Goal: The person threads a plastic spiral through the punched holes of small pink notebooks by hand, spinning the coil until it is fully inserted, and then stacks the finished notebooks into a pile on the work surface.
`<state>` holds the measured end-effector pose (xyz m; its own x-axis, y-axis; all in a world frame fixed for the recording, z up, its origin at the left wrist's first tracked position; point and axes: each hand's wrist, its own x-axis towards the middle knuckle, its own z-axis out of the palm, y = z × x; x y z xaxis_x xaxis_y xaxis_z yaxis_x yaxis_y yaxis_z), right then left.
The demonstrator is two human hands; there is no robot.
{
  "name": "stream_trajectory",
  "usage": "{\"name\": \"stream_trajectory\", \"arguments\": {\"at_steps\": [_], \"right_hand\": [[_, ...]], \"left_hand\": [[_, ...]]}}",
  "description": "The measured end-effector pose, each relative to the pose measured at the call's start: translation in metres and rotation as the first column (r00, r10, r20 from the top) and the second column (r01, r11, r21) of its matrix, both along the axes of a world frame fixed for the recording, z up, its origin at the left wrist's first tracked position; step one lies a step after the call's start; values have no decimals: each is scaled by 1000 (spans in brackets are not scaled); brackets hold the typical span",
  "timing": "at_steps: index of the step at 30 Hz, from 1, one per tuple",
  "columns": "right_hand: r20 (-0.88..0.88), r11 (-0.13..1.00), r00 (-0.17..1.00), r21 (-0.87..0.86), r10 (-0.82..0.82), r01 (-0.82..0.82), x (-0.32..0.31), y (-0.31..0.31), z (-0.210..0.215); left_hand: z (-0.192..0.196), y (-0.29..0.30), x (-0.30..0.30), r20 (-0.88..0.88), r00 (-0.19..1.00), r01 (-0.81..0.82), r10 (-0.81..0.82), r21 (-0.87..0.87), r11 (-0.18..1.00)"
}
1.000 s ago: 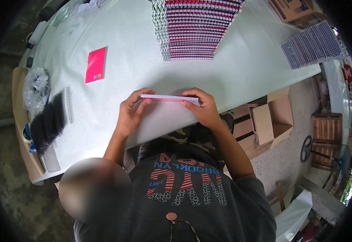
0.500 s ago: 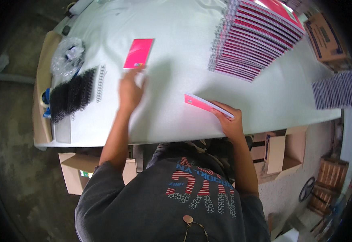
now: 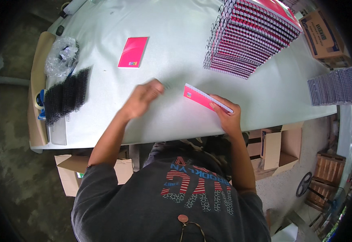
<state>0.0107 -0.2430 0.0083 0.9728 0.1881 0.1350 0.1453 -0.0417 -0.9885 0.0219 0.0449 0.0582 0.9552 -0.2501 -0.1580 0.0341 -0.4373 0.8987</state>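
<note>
A thin pink-covered notebook (image 3: 200,98) is gripped in my right hand (image 3: 229,117), thumb on the cover, its white edge with a row of holes turned upward. My left hand (image 3: 145,98) is closed in a pinch to the left of it, slightly blurred. A thin dark wire coil (image 3: 167,86) shows faintly at the fingertips, most of it hidden by the hand. Beyond my left hand, another pink notebook (image 3: 133,52) lies flat on the white-covered table (image 3: 176,44). Several loose black spiral coils (image 3: 68,96) lie bunched at the left.
A tall stack of spiral-bound pink notebooks (image 3: 254,40) stands at the far right. Beyond the right side are another stack of bound notebooks (image 3: 332,86) and a cardboard box (image 3: 321,34). Crumpled clear plastic (image 3: 62,56) and a tape dispenser (image 3: 40,103) sit at the left edge.
My left hand has moved right and nearer, away from the flat notebook toward the held one. The single coil beside the bunch has left its place. My right hand keeps its hold.
</note>
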Motion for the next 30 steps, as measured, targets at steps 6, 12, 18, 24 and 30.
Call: {"name": "stream_trajectory", "arguments": {"at_steps": [6,12,18,24,30], "right_hand": [[-16,999,1000,39,-18,19,-3,4,6],[6,999,1000,35,-17,17,-3,3,-1],[47,1000,999,2,28,-28,-4,0,4],[0,993,993,28,117,-117,-4,2,13],[41,990,990,-52,136,-134,-7,5,6]], "left_hand": [[-1,-30,6,35,993,109,-109,-12,994],[21,-36,18,-243,970,-2,-6,-33,999],[24,-31,36,-112,984,104,-140,-284,953],[40,-33,42,357,802,337,-479,391,856],[49,-54,33,468,692,124,-549,673,729]]}}
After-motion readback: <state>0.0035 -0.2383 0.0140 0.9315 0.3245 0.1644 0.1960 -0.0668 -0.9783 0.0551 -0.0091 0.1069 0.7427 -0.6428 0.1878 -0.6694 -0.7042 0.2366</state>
